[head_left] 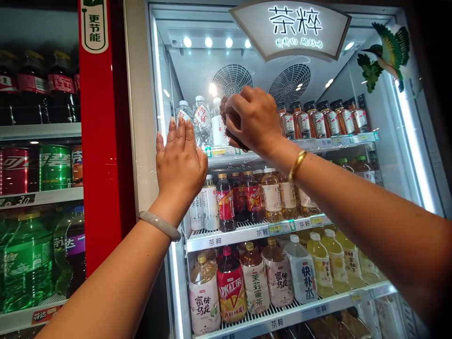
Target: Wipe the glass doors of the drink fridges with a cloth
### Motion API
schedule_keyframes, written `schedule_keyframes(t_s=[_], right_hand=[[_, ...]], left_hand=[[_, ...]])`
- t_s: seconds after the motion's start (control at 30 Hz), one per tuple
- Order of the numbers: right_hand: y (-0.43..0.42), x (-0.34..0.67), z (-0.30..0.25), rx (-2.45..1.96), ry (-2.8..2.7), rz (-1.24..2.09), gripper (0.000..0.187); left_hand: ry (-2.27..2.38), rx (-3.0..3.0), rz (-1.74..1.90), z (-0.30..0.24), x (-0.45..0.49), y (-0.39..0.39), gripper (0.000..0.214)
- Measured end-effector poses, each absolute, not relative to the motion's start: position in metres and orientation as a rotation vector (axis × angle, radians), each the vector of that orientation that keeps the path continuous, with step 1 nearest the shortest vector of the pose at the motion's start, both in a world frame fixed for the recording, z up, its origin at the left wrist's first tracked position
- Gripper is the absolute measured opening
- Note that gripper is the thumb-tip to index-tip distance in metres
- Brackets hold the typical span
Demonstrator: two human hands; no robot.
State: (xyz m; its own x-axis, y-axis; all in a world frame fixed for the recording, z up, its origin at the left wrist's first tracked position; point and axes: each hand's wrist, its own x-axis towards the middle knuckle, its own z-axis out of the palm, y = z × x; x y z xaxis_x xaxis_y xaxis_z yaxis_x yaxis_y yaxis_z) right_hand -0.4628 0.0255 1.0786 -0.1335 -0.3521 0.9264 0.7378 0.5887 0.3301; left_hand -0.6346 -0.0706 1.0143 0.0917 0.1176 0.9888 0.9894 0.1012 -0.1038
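A white, fan-shaped lit sign (291, 29) sits at one o'clock, and a bird decal (394, 52) with spread green-and-yellow wings at two. A glossy red upright panel (100, 165) stands at nine o'clock, a large green plastic bottle (28, 263) at eight, a red-capped plastic tea bottle (231, 292) at six.

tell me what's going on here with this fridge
A person stands before a lit fridge of drinks, both arms raised. The left hand is spread flat, apparently against the glass door. The right hand is higher up, closed around what looks like a bunched dark cloth, near the top shelf as seen from here. The bottles stand in rows on the shelves behind; neither hand holds one.
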Motion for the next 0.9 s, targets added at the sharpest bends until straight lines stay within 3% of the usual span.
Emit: schedule_keyframes(t_s=[0.3, 0.57, 0.77, 0.9], right_hand=[[0.028, -0.452, 1.043, -0.143, -1.526, -1.248, 0.030], [0.044, -0.435, 1.088, -0.367, -1.333, -0.935, 0.024], [0.060, -0.398, 1.072, -0.234, -1.489, -1.157, 0.032], [0.085, -0.364, 1.105, -0.393, -1.351, -1.068, 0.026]], left_hand=[[-1.316, -1.254, -0.952, 1.015, -0.634, -0.074, 0.071], [-1.261, -1.333, -1.004, 1.048, -0.579, -0.057, 0.075], [-1.230, -1.383, -1.019, 1.071, -0.528, -0.036, 0.072], [-1.202, -1.401, -0.980, 1.078, -0.509, -0.011, 0.075]])
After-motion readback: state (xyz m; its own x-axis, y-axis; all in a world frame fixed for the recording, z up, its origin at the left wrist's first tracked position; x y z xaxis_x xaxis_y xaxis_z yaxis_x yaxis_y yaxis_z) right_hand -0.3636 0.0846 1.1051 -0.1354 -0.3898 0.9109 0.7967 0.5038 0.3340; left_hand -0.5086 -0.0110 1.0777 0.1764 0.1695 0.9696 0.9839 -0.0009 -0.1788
